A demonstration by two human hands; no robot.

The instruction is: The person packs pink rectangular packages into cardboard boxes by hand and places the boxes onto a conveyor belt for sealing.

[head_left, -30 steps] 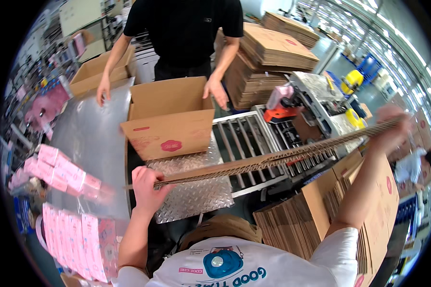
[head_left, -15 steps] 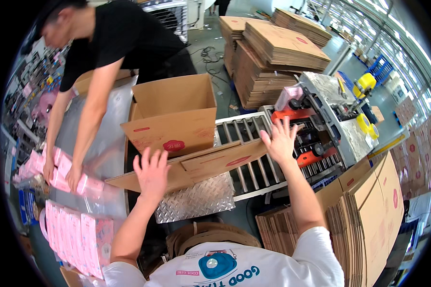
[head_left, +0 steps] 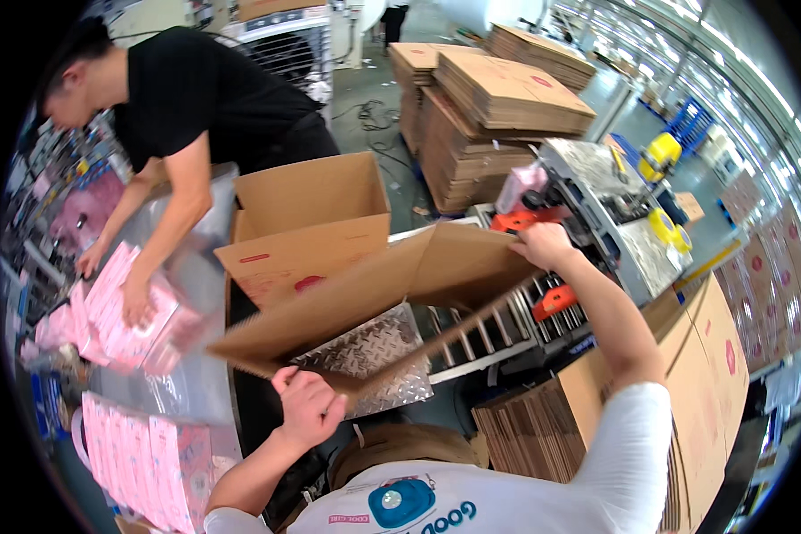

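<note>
Between my hands a brown cardboard carton is partly opened out, its walls spread apart so that the floor and conveyor show through it. My left hand is closed on its near left edge, thumb up. At the far right corner my right hand grips the carton's top edge, its fingers partly hidden. Just beyond, an open upright carton with a red print stands on the line. Under the carton I hold lies a diamond-patterned metal plate.
A co-worker in a black shirt handles pink packs at left. More pink packs stand nearer me. A roller conveyor leads right to a taping machine. Flat cartons are stacked at right and behind.
The flat carton has been spread open. My open hands have closed on its edges, the left moving nearer me. The co-worker has gathered pink packs into a bunch.
</note>
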